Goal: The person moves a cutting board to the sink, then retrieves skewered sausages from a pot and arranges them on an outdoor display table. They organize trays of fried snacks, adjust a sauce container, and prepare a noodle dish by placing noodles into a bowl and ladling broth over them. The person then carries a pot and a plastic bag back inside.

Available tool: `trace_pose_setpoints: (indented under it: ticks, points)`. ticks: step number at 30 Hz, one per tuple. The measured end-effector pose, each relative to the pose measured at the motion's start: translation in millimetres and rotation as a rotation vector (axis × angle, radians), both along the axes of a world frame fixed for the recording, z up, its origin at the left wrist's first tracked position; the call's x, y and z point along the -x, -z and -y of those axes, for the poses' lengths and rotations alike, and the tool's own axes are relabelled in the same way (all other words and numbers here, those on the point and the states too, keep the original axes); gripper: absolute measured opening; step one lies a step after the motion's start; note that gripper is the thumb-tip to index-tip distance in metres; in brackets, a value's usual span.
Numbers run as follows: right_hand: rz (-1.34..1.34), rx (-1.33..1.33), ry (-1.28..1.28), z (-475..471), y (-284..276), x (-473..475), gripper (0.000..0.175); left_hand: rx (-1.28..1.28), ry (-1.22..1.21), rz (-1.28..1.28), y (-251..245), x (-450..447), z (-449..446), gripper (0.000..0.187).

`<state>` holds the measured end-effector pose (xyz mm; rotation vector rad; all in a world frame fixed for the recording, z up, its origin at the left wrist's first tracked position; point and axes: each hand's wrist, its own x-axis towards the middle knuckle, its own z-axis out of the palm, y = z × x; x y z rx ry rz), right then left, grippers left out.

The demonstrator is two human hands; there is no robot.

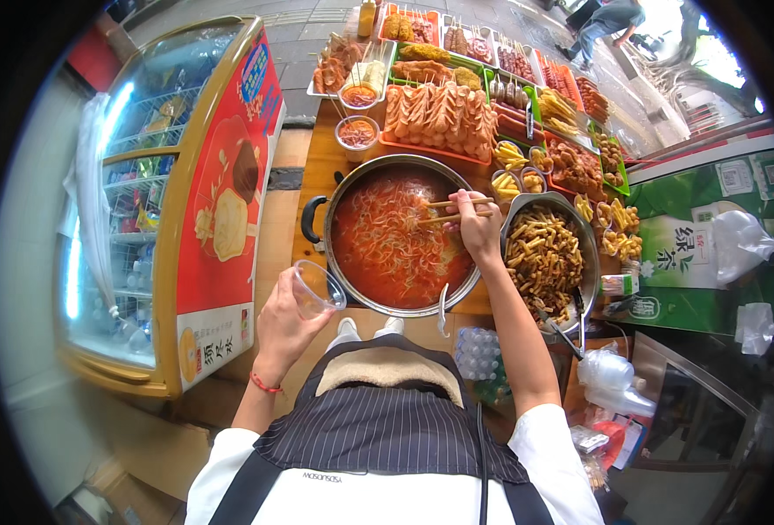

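Observation:
My left hand [288, 321] grips a clear plastic cup [318, 287], tilted beside the near left rim of a large metal pot [330, 262]. Thin noodles [387, 230] lie in red broth inside the pot. A pair of wooden chopsticks [456, 210] is held in my right hand [475, 220] over the pot's right side, with the tips among the noodles. A white hooked handle [442, 312] rests at the pot's near rim. Beyond the pot stand two clear cups of red food, the nearer cup [357, 136] and the farther cup [358, 98], both with sticks in them.
Right of the pot, a metal pan [593, 262] holds fried strips and tongs [561, 331]. Trays of skewers, including an orange tray [436, 152], line the far side. A display freezer [216, 216] stands left. Bottled water [477, 354] sits below. A person [603, 33] is beyond the stall.

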<state>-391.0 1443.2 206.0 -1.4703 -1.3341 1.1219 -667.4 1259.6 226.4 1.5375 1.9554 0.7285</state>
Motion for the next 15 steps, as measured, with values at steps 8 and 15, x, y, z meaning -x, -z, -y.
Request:
trace_pose_setpoints:
  ticks: [8,15]
  points:
    - [-0.014,-0.022,-0.228,23,-21,-2,0.025,0.017,0.016,-0.005,3,0,-2,0.073]
    - [0.041,-0.040,0.052,16,1,-28,0.027,-0.042,0.072,0.006,-3,-5,-14,0.079]
